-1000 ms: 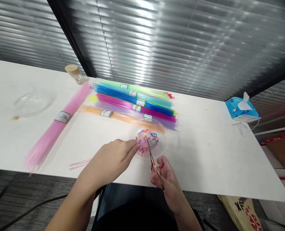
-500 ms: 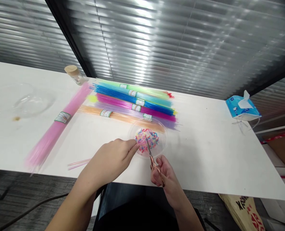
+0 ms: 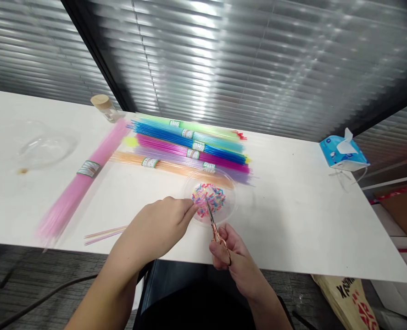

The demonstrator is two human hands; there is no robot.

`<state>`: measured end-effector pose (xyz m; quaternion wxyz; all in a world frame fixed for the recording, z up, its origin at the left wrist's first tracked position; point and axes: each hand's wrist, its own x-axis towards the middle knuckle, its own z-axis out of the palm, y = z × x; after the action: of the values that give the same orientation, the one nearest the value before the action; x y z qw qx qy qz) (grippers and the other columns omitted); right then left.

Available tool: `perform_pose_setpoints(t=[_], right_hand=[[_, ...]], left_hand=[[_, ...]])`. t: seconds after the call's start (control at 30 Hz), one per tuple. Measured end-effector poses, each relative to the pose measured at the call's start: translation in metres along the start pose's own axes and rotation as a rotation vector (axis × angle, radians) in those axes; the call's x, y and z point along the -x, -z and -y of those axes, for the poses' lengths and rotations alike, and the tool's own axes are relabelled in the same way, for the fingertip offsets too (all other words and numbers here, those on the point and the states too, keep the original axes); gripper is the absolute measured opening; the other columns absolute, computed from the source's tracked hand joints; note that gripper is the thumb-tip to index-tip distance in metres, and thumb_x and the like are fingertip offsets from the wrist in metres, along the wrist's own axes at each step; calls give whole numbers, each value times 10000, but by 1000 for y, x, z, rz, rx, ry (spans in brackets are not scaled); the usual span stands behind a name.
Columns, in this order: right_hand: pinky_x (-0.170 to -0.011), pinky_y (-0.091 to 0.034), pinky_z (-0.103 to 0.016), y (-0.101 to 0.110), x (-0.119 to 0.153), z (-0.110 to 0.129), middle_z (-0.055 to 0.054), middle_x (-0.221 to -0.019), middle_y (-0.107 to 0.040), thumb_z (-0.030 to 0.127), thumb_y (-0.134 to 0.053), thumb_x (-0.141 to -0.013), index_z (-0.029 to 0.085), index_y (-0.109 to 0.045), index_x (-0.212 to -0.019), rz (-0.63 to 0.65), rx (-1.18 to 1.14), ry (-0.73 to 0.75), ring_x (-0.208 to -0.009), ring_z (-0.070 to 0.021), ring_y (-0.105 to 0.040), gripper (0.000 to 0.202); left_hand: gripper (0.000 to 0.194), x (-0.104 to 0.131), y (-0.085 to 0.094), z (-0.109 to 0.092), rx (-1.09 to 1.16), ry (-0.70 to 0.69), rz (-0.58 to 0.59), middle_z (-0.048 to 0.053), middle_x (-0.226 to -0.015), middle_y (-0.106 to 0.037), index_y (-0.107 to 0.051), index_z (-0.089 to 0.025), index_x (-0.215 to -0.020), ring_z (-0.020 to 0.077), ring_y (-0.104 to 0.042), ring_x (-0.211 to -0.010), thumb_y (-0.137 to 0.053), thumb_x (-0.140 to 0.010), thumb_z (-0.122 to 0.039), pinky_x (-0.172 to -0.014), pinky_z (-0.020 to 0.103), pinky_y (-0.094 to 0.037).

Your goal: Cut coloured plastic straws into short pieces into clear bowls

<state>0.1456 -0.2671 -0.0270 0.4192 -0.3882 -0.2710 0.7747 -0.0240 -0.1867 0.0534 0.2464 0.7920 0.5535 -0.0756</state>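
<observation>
My left hand (image 3: 162,224) is closed, fingertips pinching a few thin plastic straws (image 3: 105,235). Their long pink and orange-tinted ends stick out to the left beneath the wrist, and the short ends reach over a clear plastic bowl (image 3: 231,208). In the bowl lies a heap of short cut pieces (image 3: 217,198) in red, blue, yellow and pink. Fingers of my right hand (image 3: 236,254) are in the handles of rose-gold scissors (image 3: 214,227). The blades point away from me over the bowl, beside my left fingertips; whether they are apart is hard to make out.
Behind the bowl lie banded bundles of coloured straws (image 3: 169,137). A pink bundle (image 3: 72,195) slants across the left side, near a cork-topped jar (image 3: 104,108) and clear plastic lids (image 3: 45,146). At the right stands a blue tissue box (image 3: 342,153). Blinds (image 3: 224,68) hang behind the table.
The trailing straw ends at the left now reach farther left and are spread differently. The scissor handles have turned slightly in my right hand. The whole view has shifted a little.
</observation>
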Motion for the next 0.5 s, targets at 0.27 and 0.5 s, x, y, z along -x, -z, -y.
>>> perform_pose_setpoints(t=[0.27,0.5], right_hand=[[-460,-171,-213,2,0,2,118,-497,-329,452,-615,-852,205,-353,-810,49,71,-18,-444,-51,-207,362],[-450,-171,-215,5,0,0,111,-488,-335,438,-574,-888,197,-400,-837,56,56,-13,-438,-56,-194,302]], left_hand=[[462,-2,8,-6,-63,-6,14,45,-745,-626,-571,-222,-740,222,-600,-693,-216,-967,-410,-580,304,-335],[471,-7,10,-8,-85,-23,25,82,-791,-647,-592,-204,-767,259,-620,-751,-213,-965,-401,-617,337,-376]])
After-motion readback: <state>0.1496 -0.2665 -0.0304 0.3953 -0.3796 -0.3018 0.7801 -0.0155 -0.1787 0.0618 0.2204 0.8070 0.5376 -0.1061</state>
